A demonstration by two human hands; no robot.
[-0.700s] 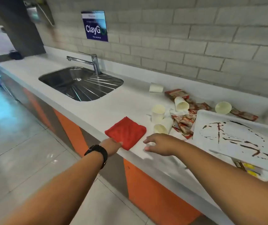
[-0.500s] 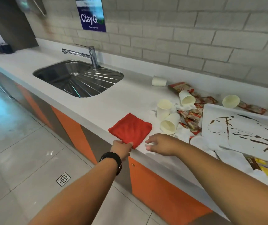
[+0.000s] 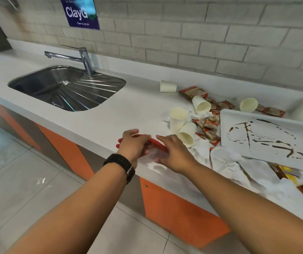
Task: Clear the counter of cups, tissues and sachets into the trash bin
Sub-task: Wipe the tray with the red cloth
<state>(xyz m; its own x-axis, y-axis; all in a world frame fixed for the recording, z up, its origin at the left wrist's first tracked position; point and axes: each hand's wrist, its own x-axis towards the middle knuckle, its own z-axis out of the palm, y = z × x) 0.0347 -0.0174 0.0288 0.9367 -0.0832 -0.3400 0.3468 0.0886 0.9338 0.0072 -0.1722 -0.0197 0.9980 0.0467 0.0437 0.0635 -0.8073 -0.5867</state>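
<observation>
At the counter's (image 3: 128, 107) front edge, the left hand (image 3: 131, 146) is gripping a red cloth (image 3: 157, 143), seen edge-on, long axis running left-right. The right hand (image 3: 170, 153) is touching it with fingers extended. Paper cups (image 3: 186, 134) are lying tipped nearby, mouths facing the viewer.

White counter (image 3: 125, 114) runs along the brick wall, steel sink (image 3: 68, 88) set in at 10 o'clock with tap (image 3: 84, 59) behind. Red cloth (image 3: 158, 143) at the front edge, centre. At 2 o'clock: paper cups (image 3: 177, 118) upright and tipped, one cup (image 3: 167, 86) on its side nearer the wall, red sachets (image 3: 209, 125), crumpled tissues (image 3: 225, 162). At 3 o'clock a white tray (image 3: 268, 140) with brown smears
</observation>
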